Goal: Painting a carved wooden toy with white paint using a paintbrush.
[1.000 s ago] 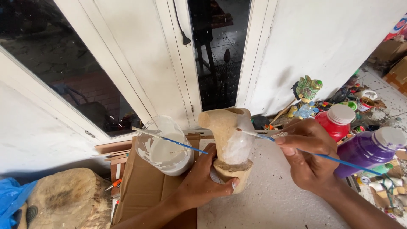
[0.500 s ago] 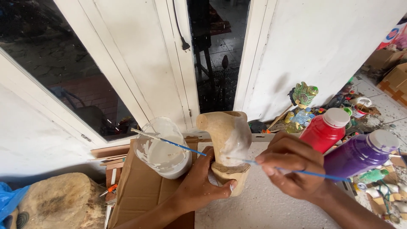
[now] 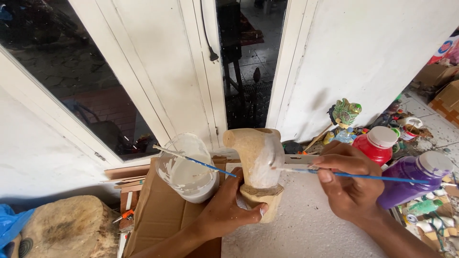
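Observation:
My left hand (image 3: pixel 228 210) grips the base of a pale wooden carving (image 3: pixel 257 162) that stands upright on a white foam board (image 3: pixel 306 224). White paint covers part of the carving's right side. My right hand (image 3: pixel 348 184) holds a thin blue-handled brush (image 3: pixel 368 177), its tip touching the painted patch on the carving. A clear plastic cup of white paint (image 3: pixel 187 169) stands just left of the carving, with a second blue brush (image 3: pixel 196 162) resting across its rim.
A red paint bottle (image 3: pixel 378 144) and a purple one (image 3: pixel 416 179) stand at the right, with small painted figures and clutter behind. Brown cardboard (image 3: pixel 160 215) lies under the cup. A wood stump (image 3: pixel 62 229) sits lower left. White door frames and a wall stand ahead.
My right hand has drawn the brush down and across the carving's right side. The view has shifted slightly; my left hand keeps its grip on the base.

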